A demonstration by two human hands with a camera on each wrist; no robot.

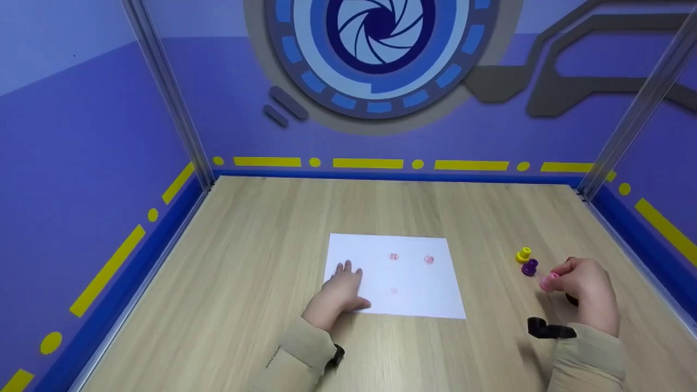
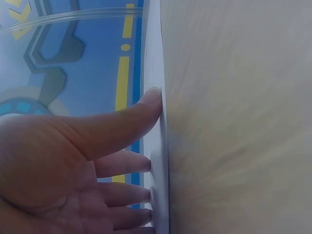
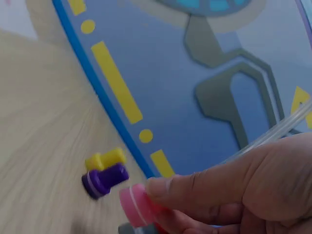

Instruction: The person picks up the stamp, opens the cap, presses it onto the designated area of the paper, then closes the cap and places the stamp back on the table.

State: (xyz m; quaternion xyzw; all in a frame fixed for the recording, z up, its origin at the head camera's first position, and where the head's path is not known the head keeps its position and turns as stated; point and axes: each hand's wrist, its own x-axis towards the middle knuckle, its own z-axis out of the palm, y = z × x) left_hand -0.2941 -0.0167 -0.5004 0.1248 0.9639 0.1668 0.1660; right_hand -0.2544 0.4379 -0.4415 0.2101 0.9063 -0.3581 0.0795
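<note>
A white sheet of paper (image 1: 419,302) lies on the table, bearing red and pink stamp marks. My left hand (image 1: 340,291) rests on its left part, fingers spread and thumb near the front edge; the left wrist view shows the thumb and fingertips touching the paper (image 2: 155,63). To the right of the sheet, my right hand (image 1: 591,291) pinches a pink stamp (image 3: 134,204) between thumb and fingers. Just beyond it stand a purple stamp (image 1: 529,267) and a yellow stamp (image 1: 523,255). A dark round object (image 3: 131,229), mostly hidden, sits under the right hand.
The wooden table (image 1: 261,245) is enclosed by blue-purple panels (image 1: 218,109) at the back and both sides. Metal posts (image 1: 179,109) stand at the back corners. Black straps (image 1: 550,329) are at both wrists.
</note>
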